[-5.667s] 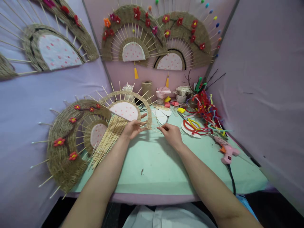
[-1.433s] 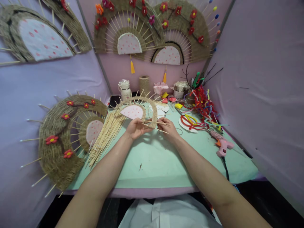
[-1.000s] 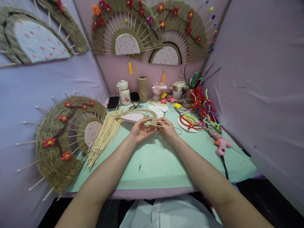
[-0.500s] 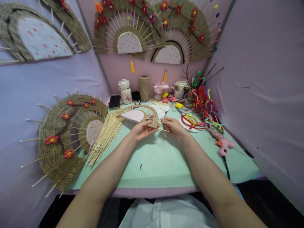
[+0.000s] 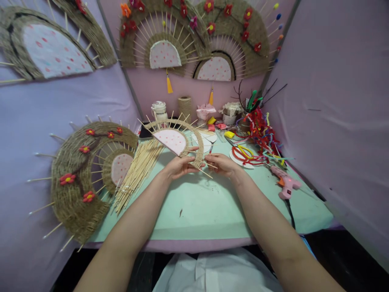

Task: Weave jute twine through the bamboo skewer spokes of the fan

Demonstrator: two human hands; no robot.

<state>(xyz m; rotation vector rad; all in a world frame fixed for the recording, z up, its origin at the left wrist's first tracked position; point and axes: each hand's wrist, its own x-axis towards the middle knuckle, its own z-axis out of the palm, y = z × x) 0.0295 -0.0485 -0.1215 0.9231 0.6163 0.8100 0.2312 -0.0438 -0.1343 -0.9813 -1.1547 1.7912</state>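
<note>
table: under the fan frame | fan frame [image 5: 172, 140]: tilted up off the table [image 5: 194, 217], seemingly for easy access | stick bundle [image 5: 138, 176]: lay left of frame, likely for reach | left hand [image 5: 180, 167]: clamped on frame's near end, probably steadying | right hand [image 5: 220, 163]: at frame's stick tips [image 5: 206, 173], couldn't tell if pinching

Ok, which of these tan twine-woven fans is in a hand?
The narrow-banded tan twine fan, its white half-circle centre dotted pink, in the left hand; it alone shows no flowers.
</note>
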